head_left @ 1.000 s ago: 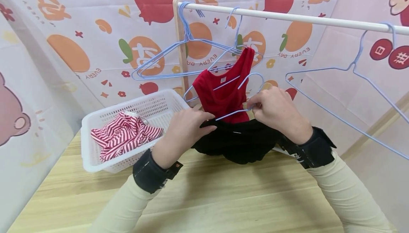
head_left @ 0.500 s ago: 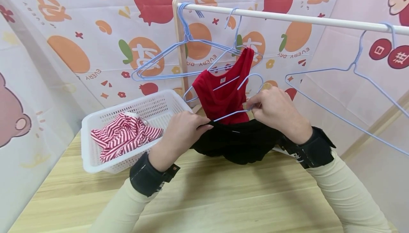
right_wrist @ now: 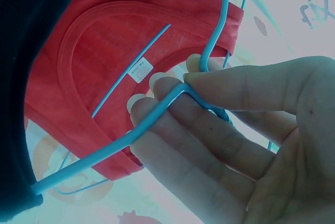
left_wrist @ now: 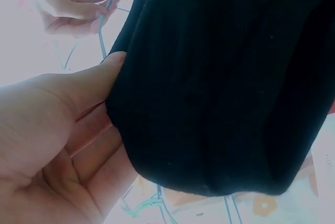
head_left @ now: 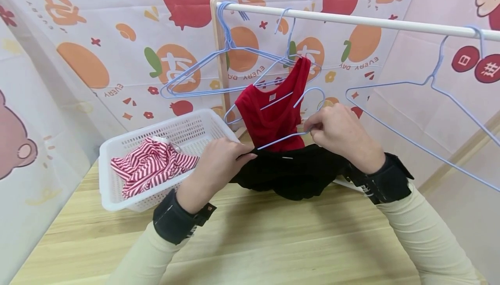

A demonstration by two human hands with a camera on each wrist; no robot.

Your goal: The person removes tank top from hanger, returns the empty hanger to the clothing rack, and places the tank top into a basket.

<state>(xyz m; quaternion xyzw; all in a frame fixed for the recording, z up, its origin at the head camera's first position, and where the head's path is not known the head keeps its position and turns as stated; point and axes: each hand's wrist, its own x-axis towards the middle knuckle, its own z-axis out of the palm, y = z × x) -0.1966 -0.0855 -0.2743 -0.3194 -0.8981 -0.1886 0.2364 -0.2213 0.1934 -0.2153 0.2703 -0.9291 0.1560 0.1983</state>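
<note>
My left hand [head_left: 218, 161] pinches the edge of a black garment [head_left: 293, 174] near its neckline, thumb on one side and fingers on the other. In the left wrist view the black cloth [left_wrist: 209, 88] hangs from that pinch. My right hand [head_left: 341, 135] grips a blue wire hanger [head_left: 281, 139] at the base of its hook. The hanger's left arm runs into the black garment at the left hand; its far end is hidden in the cloth. Right behind hangs a red tank top [head_left: 273, 116] on another blue hanger, its label visible in the right wrist view.
A white rail [head_left: 351, 19] crosses above, carrying several blue hangers [head_left: 203, 66] at left and a bare one [head_left: 390, 86] at right. A white basket [head_left: 117, 146] with a red-and-white striped garment [head_left: 154, 165] stands on the wooden table [head_left: 250, 241] at left.
My left hand has shifted slightly left and down, drawing the garment's edge along the hanger arm. The right hand with the hanger has moved only slightly to the right.
</note>
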